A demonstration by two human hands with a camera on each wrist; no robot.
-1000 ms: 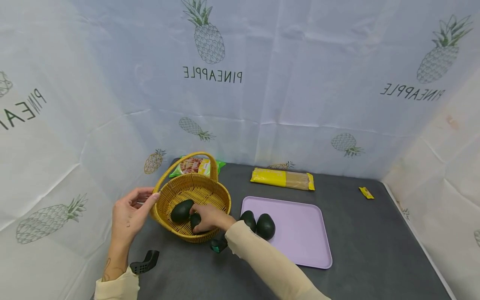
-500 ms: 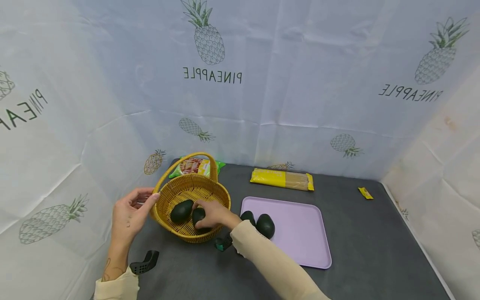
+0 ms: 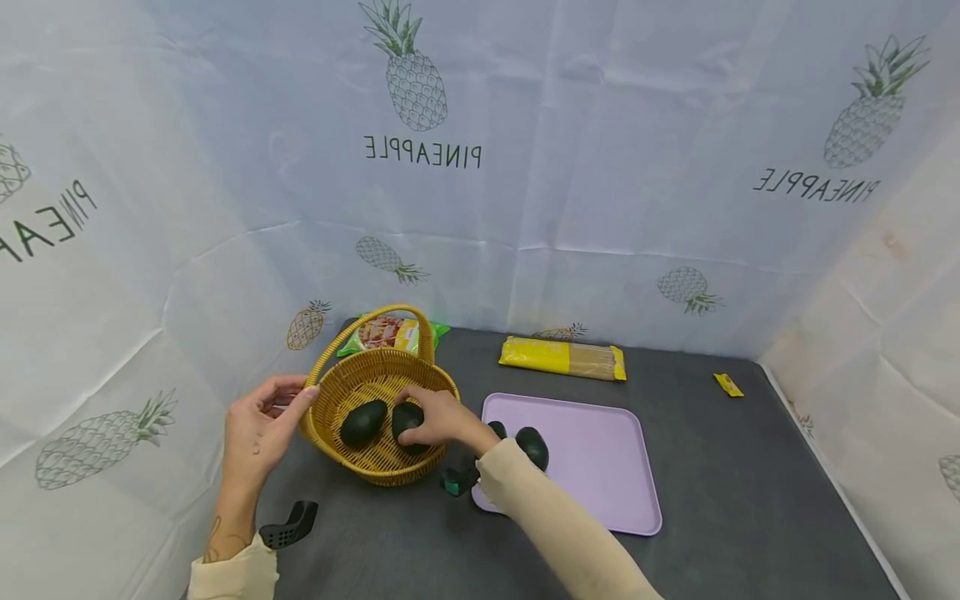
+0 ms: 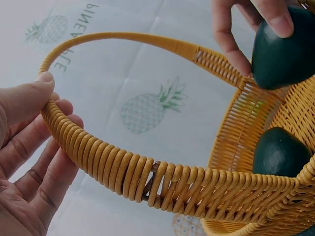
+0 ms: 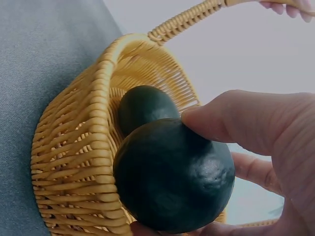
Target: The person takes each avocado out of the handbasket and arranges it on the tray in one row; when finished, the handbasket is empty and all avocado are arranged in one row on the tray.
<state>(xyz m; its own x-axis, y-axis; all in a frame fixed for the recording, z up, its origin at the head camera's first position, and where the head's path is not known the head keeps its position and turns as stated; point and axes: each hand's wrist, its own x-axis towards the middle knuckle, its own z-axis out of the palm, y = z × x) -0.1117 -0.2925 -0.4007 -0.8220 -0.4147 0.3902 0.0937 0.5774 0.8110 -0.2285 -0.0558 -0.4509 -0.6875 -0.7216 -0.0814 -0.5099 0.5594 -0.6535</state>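
Left hand (image 3: 258,425) pinches basket handle (image 4: 98,157). Right hand (image 3: 442,419) clamped on dark green avocado (image 3: 406,421), fingers and thumb around it, at right side of wicker basket (image 3: 384,367); whether clear of rim, hard to tell. Second avocado (image 3: 363,423) lies in basket, between hands. Two more avocados (image 3: 532,448) on purple tray (image 3: 596,467), partly behind right sleeve (image 3: 555,512).

The basket (image 3: 375,364) stands left of the tray (image 3: 600,467), one avocado (image 3: 363,423) inside, a second avocado (image 3: 406,425) right of it, two more avocados (image 3: 533,447) on the tray's left, a bag (image 3: 381,332) behind the basket, a packet (image 3: 562,358) behind the tray, a sachet (image 3: 728,385) farther right.
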